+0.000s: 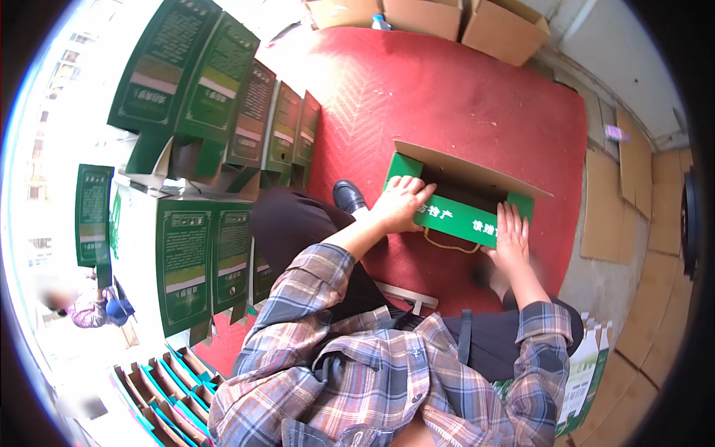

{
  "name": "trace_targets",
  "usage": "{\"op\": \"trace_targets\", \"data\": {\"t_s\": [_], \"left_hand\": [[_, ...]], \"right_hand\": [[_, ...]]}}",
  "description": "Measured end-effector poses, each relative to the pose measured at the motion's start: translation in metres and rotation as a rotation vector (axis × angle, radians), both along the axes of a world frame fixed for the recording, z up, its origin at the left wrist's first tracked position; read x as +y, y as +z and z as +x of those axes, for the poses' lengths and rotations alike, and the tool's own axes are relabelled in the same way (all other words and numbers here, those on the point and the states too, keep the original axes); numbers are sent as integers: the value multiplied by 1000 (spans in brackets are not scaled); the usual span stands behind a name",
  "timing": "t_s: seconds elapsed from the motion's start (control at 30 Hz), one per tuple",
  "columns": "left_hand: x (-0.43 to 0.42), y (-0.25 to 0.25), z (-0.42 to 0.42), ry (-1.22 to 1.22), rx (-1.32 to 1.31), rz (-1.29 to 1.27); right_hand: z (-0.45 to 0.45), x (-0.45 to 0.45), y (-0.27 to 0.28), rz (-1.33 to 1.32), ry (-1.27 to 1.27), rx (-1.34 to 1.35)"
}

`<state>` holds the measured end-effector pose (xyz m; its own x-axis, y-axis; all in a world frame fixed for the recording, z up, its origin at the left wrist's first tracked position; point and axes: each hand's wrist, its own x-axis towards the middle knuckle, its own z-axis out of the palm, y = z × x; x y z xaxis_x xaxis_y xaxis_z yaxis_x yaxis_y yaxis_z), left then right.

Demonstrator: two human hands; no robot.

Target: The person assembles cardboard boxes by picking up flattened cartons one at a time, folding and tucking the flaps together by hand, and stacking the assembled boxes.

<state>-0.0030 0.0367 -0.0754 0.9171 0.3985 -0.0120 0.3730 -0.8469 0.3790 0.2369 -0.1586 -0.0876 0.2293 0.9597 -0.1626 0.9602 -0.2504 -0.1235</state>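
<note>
A green cardboard gift box (454, 216) with white printed characters stands in front of me, its top open and the brown inside showing. One long brown flap (477, 165) is raised along its far side. From the near side hangs a tan rope handle (453, 243). My left hand (406, 203) grips the box's left end, fingers bent over the top edge. At the right end my right hand (509, 237) holds the corner, its fingers fairly straight along the green panel. Both thumbs are mostly hidden.
Several green printed boxes (186, 257) are stacked at the left. Below them is a divided carton (160, 395). Brown cartons (503, 31) line the red carpet's (447, 89) far edge. Flattened cardboard (614, 205) lies right; white-green cartons (588, 372) stand lower right. Another person (89, 307) is far left.
</note>
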Motion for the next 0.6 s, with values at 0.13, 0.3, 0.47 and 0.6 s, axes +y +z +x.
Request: {"op": "trace_targets", "data": {"t_s": [0.13, 0.3, 0.47, 0.6], "left_hand": [[-9, 2, -6, -31, 40, 15], [-17, -11, -3, -33, 62, 30], [-22, -10, 4, -85, 55, 33], [-24, -9, 5, -90, 61, 54]], "right_hand": [[-3, 8, -1, -3, 4, 2], [-3, 3, 5, -17, 1, -5], [0, 2, 0, -27, 12, -8], [-1, 3, -1, -35, 12, -10]]}}
